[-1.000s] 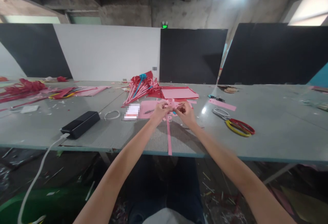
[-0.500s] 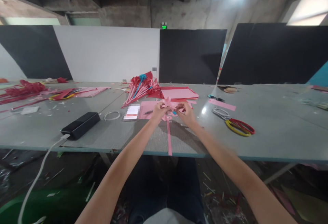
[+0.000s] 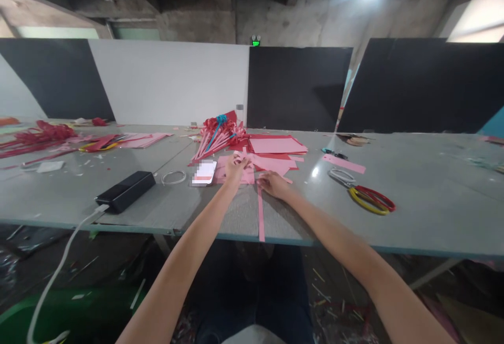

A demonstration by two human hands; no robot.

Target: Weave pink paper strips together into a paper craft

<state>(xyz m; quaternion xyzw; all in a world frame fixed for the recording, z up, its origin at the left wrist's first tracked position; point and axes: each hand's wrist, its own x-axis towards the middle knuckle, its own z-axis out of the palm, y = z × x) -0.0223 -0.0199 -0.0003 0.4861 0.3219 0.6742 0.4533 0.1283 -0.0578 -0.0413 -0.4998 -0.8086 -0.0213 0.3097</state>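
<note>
My left hand (image 3: pixel 235 169) is closed on a small pink paper bow (image 3: pixel 239 159), held just above a pink sheet (image 3: pixel 225 170) on the grey table (image 3: pixel 413 207). My right hand (image 3: pixel 274 184) rests low on the table, fingers pinched at the top end of a long pink paper strip (image 3: pixel 260 212) that runs toward the table's front edge. Stacked pink and red paper sheets (image 3: pixel 275 147) lie just behind both hands. A bundle of finished pink and red paper flowers (image 3: pixel 216 134) lies further back to the left.
Red and yellow scissors (image 3: pixel 368 194) lie to the right, with a pink strip (image 3: pixel 343 163) behind them. A phone (image 3: pixel 203 172), a white cable coil (image 3: pixel 173 177) and a black power bank (image 3: pixel 126 190) with its white cable sit to the left. More red paper pieces (image 3: pixel 39 136) lie at far left.
My hands have parted. The left hand moved back and left with the pink bow, and the right hand dropped down onto the table at the pink strip.
</note>
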